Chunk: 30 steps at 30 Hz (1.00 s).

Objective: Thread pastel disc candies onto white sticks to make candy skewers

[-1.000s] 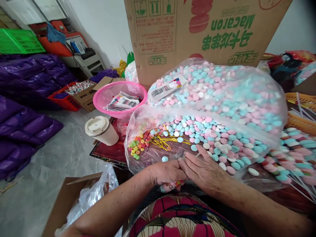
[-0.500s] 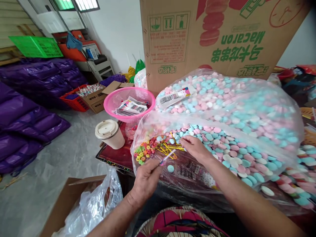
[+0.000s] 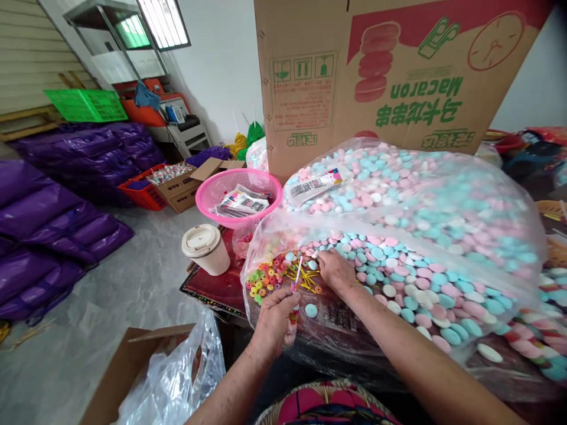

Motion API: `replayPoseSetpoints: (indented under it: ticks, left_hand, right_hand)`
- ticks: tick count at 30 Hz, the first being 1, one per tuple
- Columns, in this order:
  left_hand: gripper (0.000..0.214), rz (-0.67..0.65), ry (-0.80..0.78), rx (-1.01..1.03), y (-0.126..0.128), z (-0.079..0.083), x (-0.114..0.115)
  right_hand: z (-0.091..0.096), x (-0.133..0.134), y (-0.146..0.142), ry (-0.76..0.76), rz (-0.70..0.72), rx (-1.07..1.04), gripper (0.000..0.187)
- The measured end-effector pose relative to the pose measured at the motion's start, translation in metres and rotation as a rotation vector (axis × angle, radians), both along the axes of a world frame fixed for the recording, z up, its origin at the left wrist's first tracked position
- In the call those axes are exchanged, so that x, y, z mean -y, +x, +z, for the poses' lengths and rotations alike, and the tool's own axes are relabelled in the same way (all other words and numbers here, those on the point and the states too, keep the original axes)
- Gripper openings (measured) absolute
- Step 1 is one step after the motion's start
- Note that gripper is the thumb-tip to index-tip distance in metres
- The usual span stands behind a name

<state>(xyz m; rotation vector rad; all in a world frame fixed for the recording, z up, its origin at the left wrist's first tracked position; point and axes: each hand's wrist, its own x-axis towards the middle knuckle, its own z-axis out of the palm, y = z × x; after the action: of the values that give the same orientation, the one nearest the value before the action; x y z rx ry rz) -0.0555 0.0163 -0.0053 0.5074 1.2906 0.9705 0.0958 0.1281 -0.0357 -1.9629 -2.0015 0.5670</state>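
Observation:
My left hand (image 3: 275, 316) is closed round a candy skewer (image 3: 294, 316). Its white stick points up, and colourful pieces show below the fingers. To the right, my right hand (image 3: 337, 273) reaches to the edge of the candy pile, fingers pinched together; what is between them is too small to make out. Pink, blue and white candies (image 3: 410, 277) spread beside and behind it. Yellow twist ties (image 3: 302, 278) lie between the hands. Small ring candies (image 3: 266, 277) in red, orange, yellow and green sit left of the ties. A single blue candy (image 3: 311, 310) rests near my left hand.
A large clear bag (image 3: 443, 183) of candies covers the table, with a cardboard box (image 3: 328, 106) behind. A pink basket (image 3: 239, 221) with printed packets and a lidded cup (image 3: 208, 251) stand left. Below is an open carton (image 3: 117, 366) with clear plastic.
The skewer in my left hand has tipped more upright, and its lower part now shows. My right hand has turned, fingers down at the candies. The camera view has tilted up slightly.

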Motion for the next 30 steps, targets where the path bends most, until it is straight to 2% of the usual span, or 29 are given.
replayPoseSetpoints:
  ticks: [3,6,8,10,14,18,21,24,27,30]
  left_hand:
    - [0.029,0.034,0.046,0.007,-0.001,0.0,-0.002]
    - [0.024,0.032,0.066,0.012,0.002,0.003,-0.004]
    - [0.021,-0.012,0.057,0.021,0.008,0.005,-0.006]
    - [0.02,-0.093,0.04,0.033,0.017,0.007,-0.007]
    - [0.018,-0.194,0.041,0.032,0.035,0.01,-0.007]
    - [0.023,-0.254,0.062,0.003,0.04,0.013,-0.003]
    - [0.029,-0.36,0.201,-0.046,0.037,0.015,0.002]
    - [0.031,-0.39,0.311,-0.09,0.034,0.015,0.004]
    - [0.033,-0.413,0.296,-0.066,0.034,0.01,0.002]
    - [0.036,-0.365,0.214,0.041,0.038,0.006,-0.001]
  right_hand:
    - [0.018,0.009,0.01,0.006,0.022,-0.102,0.021]
    - [0.044,0.04,0.02,-0.081,0.133,-0.265,0.02]
    - [0.058,0.066,0.022,-0.18,0.27,-0.452,0.02]
    - [0.067,0.087,0.02,-0.155,0.336,-0.571,0.019]
    - [0.061,0.101,0.018,0.017,0.238,-0.516,0.024]
    - [0.051,0.097,0.027,-0.041,0.191,-0.528,0.025]
    - [0.052,0.095,0.035,-0.081,0.222,-0.557,0.019]
    - [0.057,0.095,0.038,-0.101,0.229,-0.539,0.012]
    - [0.06,0.096,0.039,-0.089,0.212,-0.496,0.01]
    - [0.064,0.097,0.04,-0.084,0.253,-0.526,0.018]
